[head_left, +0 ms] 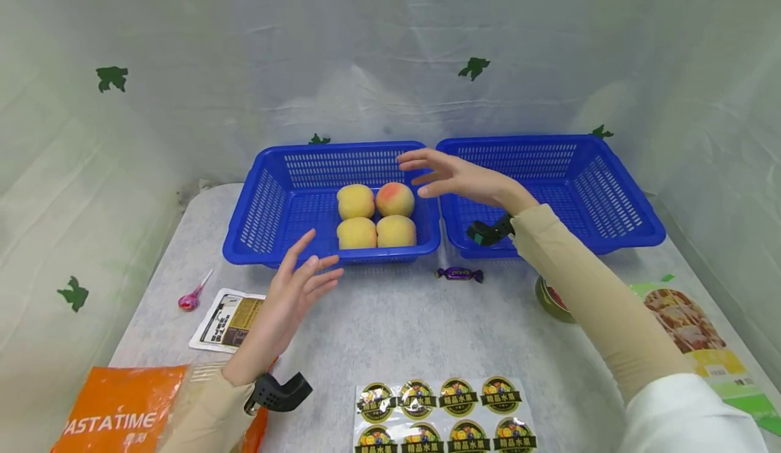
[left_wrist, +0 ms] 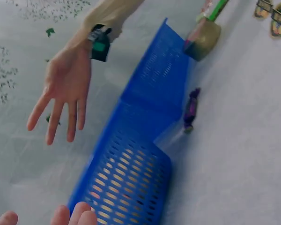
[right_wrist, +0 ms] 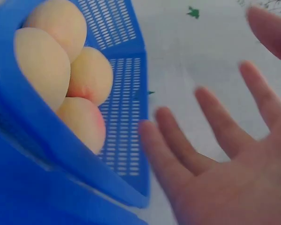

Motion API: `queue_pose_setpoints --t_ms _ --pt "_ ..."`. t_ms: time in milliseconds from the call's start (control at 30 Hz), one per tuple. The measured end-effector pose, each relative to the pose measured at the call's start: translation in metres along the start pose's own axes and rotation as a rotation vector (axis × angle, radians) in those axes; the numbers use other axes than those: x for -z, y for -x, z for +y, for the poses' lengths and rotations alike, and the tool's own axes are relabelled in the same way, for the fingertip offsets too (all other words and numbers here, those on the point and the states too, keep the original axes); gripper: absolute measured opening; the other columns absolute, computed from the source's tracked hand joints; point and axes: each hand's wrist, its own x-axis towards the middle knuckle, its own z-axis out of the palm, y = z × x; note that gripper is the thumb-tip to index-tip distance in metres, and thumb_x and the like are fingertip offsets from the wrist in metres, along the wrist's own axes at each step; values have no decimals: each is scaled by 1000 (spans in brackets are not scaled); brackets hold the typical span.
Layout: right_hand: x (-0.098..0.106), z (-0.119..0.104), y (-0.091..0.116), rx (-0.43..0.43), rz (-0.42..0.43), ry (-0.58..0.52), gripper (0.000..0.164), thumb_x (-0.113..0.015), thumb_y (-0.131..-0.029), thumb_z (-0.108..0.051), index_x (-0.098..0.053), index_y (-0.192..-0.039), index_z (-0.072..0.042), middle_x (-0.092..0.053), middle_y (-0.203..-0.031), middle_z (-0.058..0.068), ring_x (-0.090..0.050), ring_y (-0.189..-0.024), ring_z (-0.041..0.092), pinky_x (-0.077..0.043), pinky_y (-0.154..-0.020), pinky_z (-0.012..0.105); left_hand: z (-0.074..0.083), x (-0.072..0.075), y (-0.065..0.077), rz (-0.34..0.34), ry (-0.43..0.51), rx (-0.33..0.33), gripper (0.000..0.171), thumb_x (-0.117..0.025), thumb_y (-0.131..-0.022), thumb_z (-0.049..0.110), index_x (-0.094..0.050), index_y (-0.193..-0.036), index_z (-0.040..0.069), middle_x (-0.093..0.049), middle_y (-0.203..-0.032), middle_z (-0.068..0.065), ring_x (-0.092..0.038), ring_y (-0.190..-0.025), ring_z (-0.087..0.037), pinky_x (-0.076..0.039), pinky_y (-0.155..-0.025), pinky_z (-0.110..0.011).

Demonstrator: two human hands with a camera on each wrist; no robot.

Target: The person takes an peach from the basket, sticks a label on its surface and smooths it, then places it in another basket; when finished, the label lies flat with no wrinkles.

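Several yellow peaches (head_left: pixel 395 200) with red blush sit grouped in the right half of the left blue basket (head_left: pixel 244 226). My right hand (head_left: pixel 464 180) hovers over the place where the two baskets meet, fingers spread and holding nothing. In the right wrist view, that hand (right_wrist: pixel 234 159) is beside the basket holding the peaches (right_wrist: pixel 42 65). My left hand (head_left: pixel 295 297) is held up by the left basket's front rim, palm turned inward, its fingers loosely extended and bare. Only fingertips (left_wrist: pixel 82 214) of it show in the left wrist view.
A second blue basket (head_left: pixel 634 232) stands at right. A purple wrapped candy (head_left: pixel 460 274), an open tin (head_left: pixel 552 300) and a sticker sheet (head_left: pixel 445 416) lie on the table. Leftward are a lollipop (head_left: pixel 190 300), a white pouch (head_left: pixel 228 321) and an orange pasta bag (head_left: pixel 122 399); rightward, a food packet (head_left: pixel 695 331).
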Motion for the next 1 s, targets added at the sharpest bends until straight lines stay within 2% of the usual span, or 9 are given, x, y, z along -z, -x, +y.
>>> queue_pose_setpoints --t_ms 133,367,467,567,733,900,1000 --pt "-7 14 -27 -63 -107 -13 53 -57 -89 -17 -34 -137 -18 -31 -139 4 -28 -126 33 -30 -99 45 -14 6 -2 57 3 45 55 -41 -97 25 -11 -143 27 -31 -129 -30 -46 -113 -37 -39 -93 -39" --pt "-28 28 -55 -146 -180 0 48 -58 -86 -7 -41 -131 -6 -31 -138 6 -20 -130 29 -29 -100 41 -26 14 -14 159 20 83 63 -45 -95 28 -4 -142 34 -17 -137 -18 -53 -103 -32 -38 -94 -43" --pt "-34 34 -61 -201 -199 7 46 -56 -85 -3 -43 -130 -1 -30 -138 7 -18 -131 28 -28 -102 38 -30 15 -20 221 32 72 61 -45 -95 27 -6 -141 33 -24 -128 -15 -50 -102 -34 -36 -95 -44" --pt "-39 36 -65 -282 -183 12 46 -55 -83 1 -45 -128 -1 -33 -137 6 -18 -131 25 -29 -101 35 -34 13 -25 289 50 38 58 -45 -95 23 -10 -140 31 -31 -117 -13 -46 -104 -36 -36 -95 -45" --pt "-47 34 -69 -393 -143 84 45 -56 -80 6 -50 -123 -4 -36 -136 4 -18 -131 21 -30 -100 34 -40 7 -29 372 80 -33 56 -44 -95 15 -14 -140 28 -25 -124 -17 -42 -108 -34 -35 -96 -44" --pt "-51 32 -71 -456 -144 136 46 -57 -77 10 -49 -120 -4 -36 -131 6 -23 -125 25 -33 -96 33 -42 4 -30 401 83 -51 55 -45 -95 13 -15 -139 28 -28 -119 -16 -47 -103 -36 -36 -95 -44" --pt "-53 31 -71 -494 -160 159 46 -56 -76 13 -47 -118 -3 -34 -129 12 -37 -107 26 -41 -80 29 -42 3 -30 403 91 -52 55 -45 -94 13 -16 -138 28 -32 -115 -16 -51 -99 -34 -35 -95 -46"
